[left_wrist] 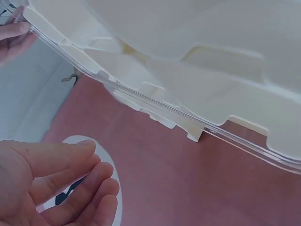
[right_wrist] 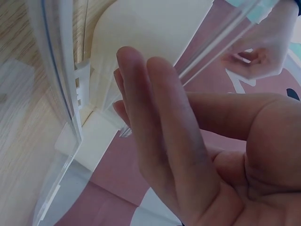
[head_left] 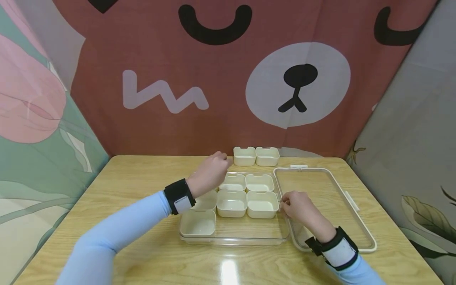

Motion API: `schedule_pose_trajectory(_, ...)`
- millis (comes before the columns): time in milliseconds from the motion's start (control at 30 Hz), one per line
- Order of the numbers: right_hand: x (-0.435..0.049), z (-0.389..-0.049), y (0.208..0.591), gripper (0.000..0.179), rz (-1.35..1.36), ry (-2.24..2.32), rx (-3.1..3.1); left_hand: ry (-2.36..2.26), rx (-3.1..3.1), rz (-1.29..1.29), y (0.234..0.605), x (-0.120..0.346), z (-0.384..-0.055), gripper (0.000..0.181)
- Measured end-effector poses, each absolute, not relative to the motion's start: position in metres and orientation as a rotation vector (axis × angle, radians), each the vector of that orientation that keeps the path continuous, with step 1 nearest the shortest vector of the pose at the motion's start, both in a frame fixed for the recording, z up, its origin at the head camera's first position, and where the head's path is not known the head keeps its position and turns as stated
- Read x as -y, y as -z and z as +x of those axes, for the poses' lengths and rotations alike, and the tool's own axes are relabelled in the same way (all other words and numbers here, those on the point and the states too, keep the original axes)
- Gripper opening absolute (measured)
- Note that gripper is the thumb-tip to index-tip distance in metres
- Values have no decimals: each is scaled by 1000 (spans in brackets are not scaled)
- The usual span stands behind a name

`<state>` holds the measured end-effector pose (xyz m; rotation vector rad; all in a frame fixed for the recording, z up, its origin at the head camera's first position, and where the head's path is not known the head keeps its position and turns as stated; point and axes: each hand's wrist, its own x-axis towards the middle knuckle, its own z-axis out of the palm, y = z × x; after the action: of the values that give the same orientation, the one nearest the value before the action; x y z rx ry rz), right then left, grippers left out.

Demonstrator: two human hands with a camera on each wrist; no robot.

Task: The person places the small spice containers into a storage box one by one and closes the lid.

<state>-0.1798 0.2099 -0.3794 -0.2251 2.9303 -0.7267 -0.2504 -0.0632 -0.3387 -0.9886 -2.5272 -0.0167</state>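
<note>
A clear plastic box stands mid-table with several small cream bins inside, in rows. One bin sits in its near left corner; bare box floor shows to the right of it. My left hand hovers over the far left part of the box, hiding what lies under it. In the left wrist view, this hand's fingers bend loosely and hold nothing. At the box's right side, my right hand pinches the rim between thumb and fingers.
Two more cream bins stand side by side behind the box. To the right lies a clear lid with a white frame and clips, its left edge close along the box. A printed cloth hangs behind the table.
</note>
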Motion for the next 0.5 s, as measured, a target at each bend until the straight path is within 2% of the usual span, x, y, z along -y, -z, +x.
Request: schedule_pose_trajectory(500,-207,-178,376,11,-235,705,-2954,18,2575,-895,346,39,-295,22)
